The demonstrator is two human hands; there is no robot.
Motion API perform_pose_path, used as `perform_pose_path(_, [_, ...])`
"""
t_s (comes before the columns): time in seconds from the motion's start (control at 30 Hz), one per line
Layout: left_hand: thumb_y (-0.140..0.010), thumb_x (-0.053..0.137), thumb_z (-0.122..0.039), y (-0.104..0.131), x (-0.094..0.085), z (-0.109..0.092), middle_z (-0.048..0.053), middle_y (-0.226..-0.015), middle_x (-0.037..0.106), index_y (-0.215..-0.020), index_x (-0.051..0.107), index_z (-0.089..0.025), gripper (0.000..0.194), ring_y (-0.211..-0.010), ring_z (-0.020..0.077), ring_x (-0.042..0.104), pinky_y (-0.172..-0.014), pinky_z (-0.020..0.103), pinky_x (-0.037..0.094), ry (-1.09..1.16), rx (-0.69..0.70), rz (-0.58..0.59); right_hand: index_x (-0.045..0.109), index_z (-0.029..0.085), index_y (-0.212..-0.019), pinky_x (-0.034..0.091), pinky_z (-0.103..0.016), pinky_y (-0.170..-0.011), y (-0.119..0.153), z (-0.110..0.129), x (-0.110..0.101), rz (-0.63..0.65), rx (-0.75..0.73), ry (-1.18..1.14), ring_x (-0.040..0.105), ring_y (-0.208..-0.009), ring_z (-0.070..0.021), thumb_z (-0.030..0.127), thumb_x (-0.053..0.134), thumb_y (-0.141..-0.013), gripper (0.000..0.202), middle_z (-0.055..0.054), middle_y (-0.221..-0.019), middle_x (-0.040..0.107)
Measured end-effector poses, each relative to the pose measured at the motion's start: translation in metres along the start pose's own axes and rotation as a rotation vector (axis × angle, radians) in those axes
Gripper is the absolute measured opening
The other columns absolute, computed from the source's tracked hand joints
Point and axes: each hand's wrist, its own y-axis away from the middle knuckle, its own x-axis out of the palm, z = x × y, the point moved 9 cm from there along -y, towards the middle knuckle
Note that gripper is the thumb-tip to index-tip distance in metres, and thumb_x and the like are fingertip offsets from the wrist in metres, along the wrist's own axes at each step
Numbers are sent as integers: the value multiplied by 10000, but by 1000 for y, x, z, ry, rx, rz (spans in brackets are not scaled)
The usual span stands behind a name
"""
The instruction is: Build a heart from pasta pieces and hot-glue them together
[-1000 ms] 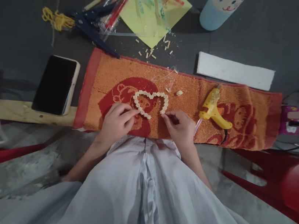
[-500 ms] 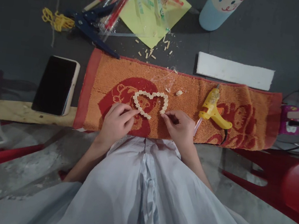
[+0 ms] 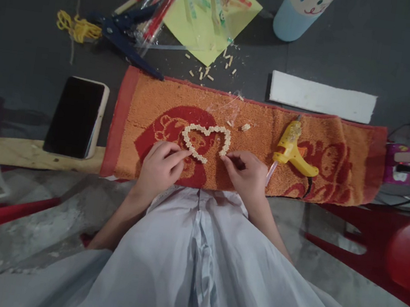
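Note:
A heart outline of small pale pieces (image 3: 207, 131) lies on the orange and red towel (image 3: 248, 175), with a gap at its lower right. My left hand (image 3: 162, 168) is closed, thumb and fingertips at the heart's lower left edge. My right hand (image 3: 245, 175) is closed in a pinch at the lower end of the heart's right side. Above the right side, a small pale cluster (image 3: 246, 127) rests on the towel. The yellow glue gun (image 3: 288, 145) lies on the towel to the right of my right hand.
A phone (image 3: 75, 117) lies left of the towel. Blue pliers (image 3: 123, 40), yellow string (image 3: 78, 28), plastic-wrapped sticks and yellow paper (image 3: 196, 25) are behind it. Further right are a blue and white bottle (image 3: 295, 14) and a white strip (image 3: 322, 97). Red chairs flank the lap.

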Motion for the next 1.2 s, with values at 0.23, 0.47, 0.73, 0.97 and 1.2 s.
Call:
perform_pose_path(0.23, [-921,528,-86,0,0,0,43,-915,671,-1054,742,-213,282,-880,166,613,-836,312,529,-10,-3,6,723,210,-816,498,-293,-637,0,-2,1,24,16,32,645,-653,-172,386,659,-887,200,-50,-755,726])
perform_pose_path(0.47, [-911,533,-76,0,0,0,40,-914,665,-1068,742,-217,297,-877,166,607,-834,306,517,-7,2,4,721,204,-800,496,-282,-621,0,1,-1,3,2,6,640,-635,-164,345,680,-867,162,-44,-734,726])
perform_pose_path(0.73, [-911,531,-66,0,0,-4,43,-910,669,-1065,729,-197,283,-875,172,610,-832,312,522,-16,31,-2,721,211,-822,511,-296,-634,1,0,-3,27,-7,-30,660,-660,-173,351,689,-872,151,-49,-777,743])
perform_pose_path(0.97, [-899,540,-69,-1,-5,-9,36,-898,670,-1084,706,-204,283,-857,168,612,-823,303,509,-17,25,-53,719,211,-816,491,-284,-600,-2,5,-16,64,-88,12,640,-621,-160,309,652,-896,144,-35,-741,733])
perform_pose_path(1.2, [-851,678,-196,-14,1,-55,31,-847,678,-953,687,-213,104,-890,206,605,-833,367,434,-179,72,-204,729,207,-891,439,-270,-591,-31,26,-32,232,-365,217,631,-669,-160,238,607,-914,128,-39,-785,708])
